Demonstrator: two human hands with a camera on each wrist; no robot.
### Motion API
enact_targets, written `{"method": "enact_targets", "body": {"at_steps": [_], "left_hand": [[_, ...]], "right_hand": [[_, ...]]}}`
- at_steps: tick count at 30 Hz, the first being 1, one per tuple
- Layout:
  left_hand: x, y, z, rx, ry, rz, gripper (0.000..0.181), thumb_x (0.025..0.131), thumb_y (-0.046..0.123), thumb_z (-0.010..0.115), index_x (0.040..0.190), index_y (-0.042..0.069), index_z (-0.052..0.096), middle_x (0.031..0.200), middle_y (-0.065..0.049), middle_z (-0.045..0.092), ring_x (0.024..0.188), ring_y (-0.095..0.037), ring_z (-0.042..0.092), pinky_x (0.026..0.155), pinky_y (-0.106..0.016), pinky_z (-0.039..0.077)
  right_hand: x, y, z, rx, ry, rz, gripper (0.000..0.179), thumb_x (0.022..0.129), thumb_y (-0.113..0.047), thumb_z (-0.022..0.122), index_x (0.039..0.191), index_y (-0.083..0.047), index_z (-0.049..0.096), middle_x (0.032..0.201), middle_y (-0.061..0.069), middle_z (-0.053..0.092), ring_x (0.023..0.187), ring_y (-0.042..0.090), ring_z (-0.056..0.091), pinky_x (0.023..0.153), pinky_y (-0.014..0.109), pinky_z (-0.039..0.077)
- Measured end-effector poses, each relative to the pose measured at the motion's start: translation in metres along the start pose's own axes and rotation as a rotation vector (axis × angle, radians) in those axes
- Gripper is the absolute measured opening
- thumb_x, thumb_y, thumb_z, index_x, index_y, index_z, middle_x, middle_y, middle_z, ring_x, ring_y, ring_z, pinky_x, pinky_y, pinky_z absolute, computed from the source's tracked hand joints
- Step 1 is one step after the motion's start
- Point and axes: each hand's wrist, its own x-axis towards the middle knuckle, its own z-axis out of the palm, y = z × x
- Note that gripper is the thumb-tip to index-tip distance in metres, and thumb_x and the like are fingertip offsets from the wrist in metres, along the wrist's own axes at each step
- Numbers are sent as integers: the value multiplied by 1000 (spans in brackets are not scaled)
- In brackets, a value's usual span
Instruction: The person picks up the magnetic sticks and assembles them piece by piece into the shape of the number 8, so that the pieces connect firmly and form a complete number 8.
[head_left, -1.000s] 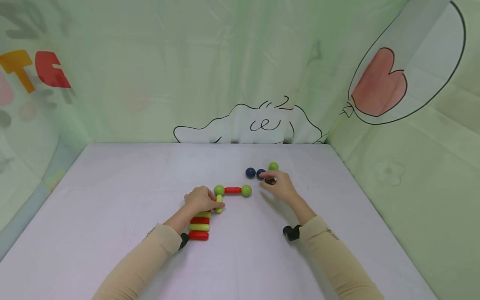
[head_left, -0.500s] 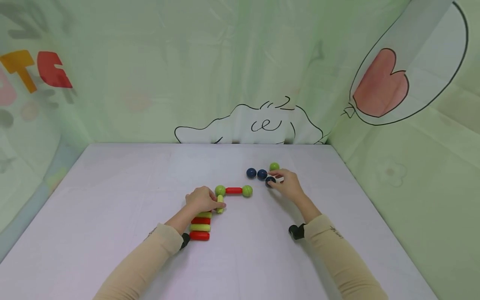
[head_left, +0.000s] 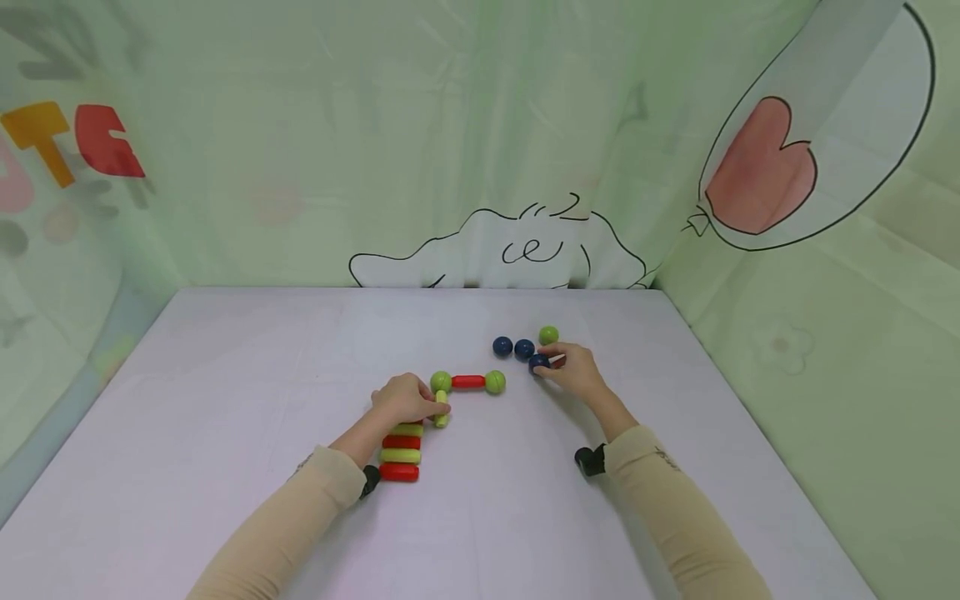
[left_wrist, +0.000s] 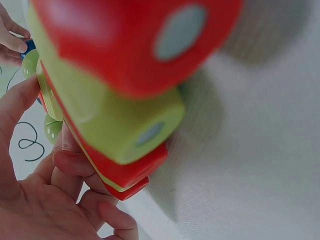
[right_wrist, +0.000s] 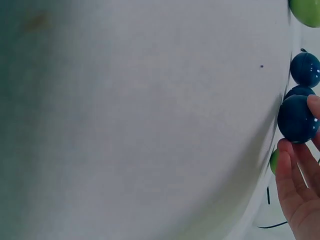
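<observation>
- With the left hand (head_left: 401, 398), pinching a yellow-green rod (head_left: 442, 397) between thumb and fingers, just on the near side of the left green ball (head_left: 441, 380); impossible to tell whether joined or merely touching.
- With the right hand (head_left: 577, 371), pinching a dark blue ball (head_left: 537, 364) between thumb and fingertips, close beside two more blue balls (head_left: 502, 347) and near a far green ball (head_left: 549, 334).
- Running from the left green ball to the right green ball (head_left: 495, 382): a red rod (head_left: 468, 382).
- Under and beside the left wrist: a row of red and yellow-green rods (head_left: 400, 456).
- In hand, apparently: fetching a ball for the pinched rod's near end.
- Next, probably: lift clear of neighbouring balls, carry leftward, meet the rod end squarely, without nudging the red rod.
</observation>
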Motion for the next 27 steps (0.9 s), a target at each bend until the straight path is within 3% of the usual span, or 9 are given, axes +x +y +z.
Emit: {"method": "enact_targets", "body": {"at_steps": [14, 27], "left_hand": [[4, -3, -2, -55, -48, -6, 29, 76, 41, 71, 80, 12, 67, 70, 6, 64, 76, -16, 52, 80, -45, 34], [5, -6, -5, -138, -100, 20, 28, 78, 36, 71, 86, 10, 68, 77, 3, 65, 78, -15, 52, 66, -28, 42]], "right_hand": [[-8, -2, 2, 24, -61, -7, 30, 77, -9, 72, 103, 3, 63, 100, 19, 63, 85, 28, 60, 73, 35, 50], [-21, -14, 6, 48, -195, 15, 28, 76, -15, 74, 99, -2, 64, 96, 11, 64, 83, 22, 61, 67, 30, 50]]}}
